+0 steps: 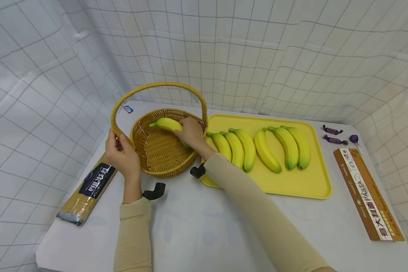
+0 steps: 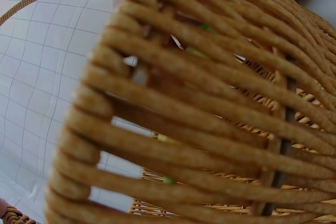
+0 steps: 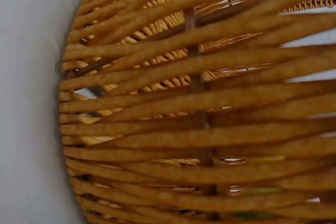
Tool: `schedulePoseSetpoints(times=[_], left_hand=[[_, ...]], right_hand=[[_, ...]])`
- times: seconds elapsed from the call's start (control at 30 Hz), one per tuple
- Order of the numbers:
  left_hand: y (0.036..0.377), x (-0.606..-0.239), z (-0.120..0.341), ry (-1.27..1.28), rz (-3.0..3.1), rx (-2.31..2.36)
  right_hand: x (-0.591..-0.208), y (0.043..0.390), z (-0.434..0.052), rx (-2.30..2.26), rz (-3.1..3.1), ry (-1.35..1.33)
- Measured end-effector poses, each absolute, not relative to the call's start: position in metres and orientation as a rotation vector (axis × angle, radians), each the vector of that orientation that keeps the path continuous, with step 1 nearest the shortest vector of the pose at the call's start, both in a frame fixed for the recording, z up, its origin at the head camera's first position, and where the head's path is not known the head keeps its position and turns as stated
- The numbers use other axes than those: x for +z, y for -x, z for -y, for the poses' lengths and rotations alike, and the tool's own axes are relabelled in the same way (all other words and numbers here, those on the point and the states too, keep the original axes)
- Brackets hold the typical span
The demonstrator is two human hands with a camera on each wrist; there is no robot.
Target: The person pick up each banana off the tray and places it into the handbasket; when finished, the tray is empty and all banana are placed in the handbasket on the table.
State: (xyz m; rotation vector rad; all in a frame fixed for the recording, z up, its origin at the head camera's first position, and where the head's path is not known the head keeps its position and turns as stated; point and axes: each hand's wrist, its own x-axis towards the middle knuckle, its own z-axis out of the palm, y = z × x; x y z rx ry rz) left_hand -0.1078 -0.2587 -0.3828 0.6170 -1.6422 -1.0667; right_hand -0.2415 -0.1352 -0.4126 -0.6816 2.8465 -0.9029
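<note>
Banana [image 1: 166,124] sat over the basket [image 1: 159,151], at the 12 o'clock rim, with the right hand [image 1: 190,132] curled round its near end. Left hand [image 1: 120,153] gripped the handle base at 9 o'clock, fingers wrapped. Six bananas [image 1: 261,147] lay on the tray [image 1: 292,181] at 3 o'clock. Risk, as I read it: released on that rim, the banana might roll out the far side.

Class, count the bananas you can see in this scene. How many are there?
7: one banana in the basket under the right hand; six bananas lie on the yellow tray.
</note>
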Motion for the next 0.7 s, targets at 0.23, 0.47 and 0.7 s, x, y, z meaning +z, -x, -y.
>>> schedulePoseSetpoints(times=[0.23, 0.47, 0.7], left_hand=[[0.113, -0.393, 0.261, -0.615, 1.648, -1.071], [0.120, -0.405, 0.270, -0.603, 1.661, -1.069], [0.116, -0.399, 0.270, -0.647, 1.645, -1.062]], right_hand=[[-0.419, 0.248, 0.134, -0.857, -2.858, 0.573], [-0.419, 0.251, 0.134, -0.813, -2.841, 0.531], [-0.413, 0.244, 0.132, -0.869, -2.870, 0.708]])
